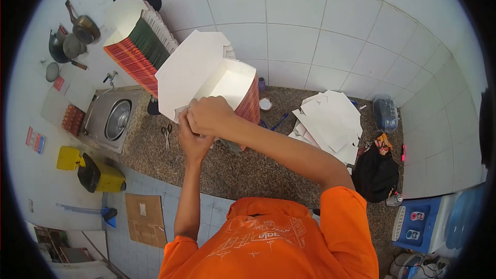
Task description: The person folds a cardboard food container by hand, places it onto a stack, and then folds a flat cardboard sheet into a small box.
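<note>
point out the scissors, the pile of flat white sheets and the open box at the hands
Scissors [167, 137]: head view, where handles meet blades.
Pile of flat white sheets [331, 122]: head view, middle of the upper sheets.
Open box [192, 70]: head view, its raised white lid.

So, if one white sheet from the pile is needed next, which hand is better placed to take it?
Probably the right hand: its forearm runs near the white sheets, on the person's right. The left hand would likely have to cross that forearm. Both hands are at the box.
</note>
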Demonstrator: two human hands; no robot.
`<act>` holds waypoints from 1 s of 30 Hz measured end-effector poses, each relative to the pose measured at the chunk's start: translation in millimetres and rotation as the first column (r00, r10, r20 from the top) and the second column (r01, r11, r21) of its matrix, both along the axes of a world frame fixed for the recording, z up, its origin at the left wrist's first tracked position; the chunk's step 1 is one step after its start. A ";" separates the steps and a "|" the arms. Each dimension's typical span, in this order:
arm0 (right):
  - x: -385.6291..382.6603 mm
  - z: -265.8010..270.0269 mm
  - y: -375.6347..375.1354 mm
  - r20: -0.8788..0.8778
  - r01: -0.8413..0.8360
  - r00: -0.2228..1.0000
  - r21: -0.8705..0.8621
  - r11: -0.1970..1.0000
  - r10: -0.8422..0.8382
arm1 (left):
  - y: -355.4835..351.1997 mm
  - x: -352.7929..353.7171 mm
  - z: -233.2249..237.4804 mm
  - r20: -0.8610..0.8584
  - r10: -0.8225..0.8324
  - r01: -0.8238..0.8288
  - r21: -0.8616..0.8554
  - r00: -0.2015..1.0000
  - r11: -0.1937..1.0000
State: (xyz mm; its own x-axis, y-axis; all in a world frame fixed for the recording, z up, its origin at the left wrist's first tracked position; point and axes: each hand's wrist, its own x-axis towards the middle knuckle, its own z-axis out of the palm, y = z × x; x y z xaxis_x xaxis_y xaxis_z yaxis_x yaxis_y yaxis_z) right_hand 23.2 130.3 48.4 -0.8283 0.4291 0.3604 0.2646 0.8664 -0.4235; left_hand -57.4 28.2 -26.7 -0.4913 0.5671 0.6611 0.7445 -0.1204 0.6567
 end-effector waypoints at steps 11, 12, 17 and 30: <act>21.1 -3.2 164.9 0.253 0.287 0.941 -0.243 0.927 -0.225 | 3.3 32.9 17.0 -0.493 -0.103 0.038 -0.141 0.864 0.989; 18.4 -9.6 167.1 0.265 0.318 0.931 -0.250 0.915 -0.251 | 6.0 32.2 12.5 -0.484 -0.106 0.040 -0.144 0.868 0.989; 45.3 -20.1 156.8 -0.120 0.317 0.910 -0.414 0.853 -0.397 | 3.9 36.1 5.6 -0.465 -0.056 0.019 -0.082 0.884 0.996; 352.5 -314.8 128.8 0.514 0.645 0.700 -0.158 0.747 -0.496 | -1.9 69.3 -0.4 -0.414 0.055 -0.075 -0.033 0.909 0.997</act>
State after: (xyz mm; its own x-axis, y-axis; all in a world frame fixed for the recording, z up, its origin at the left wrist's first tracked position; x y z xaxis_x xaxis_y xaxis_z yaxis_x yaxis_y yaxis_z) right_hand 375.7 259.2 -266.3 -0.4132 0.8907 -0.1894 0.8737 0.3292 -0.3582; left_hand 12.0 26.3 -27.1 -0.2178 0.5784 0.7861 0.9552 -0.0393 0.2935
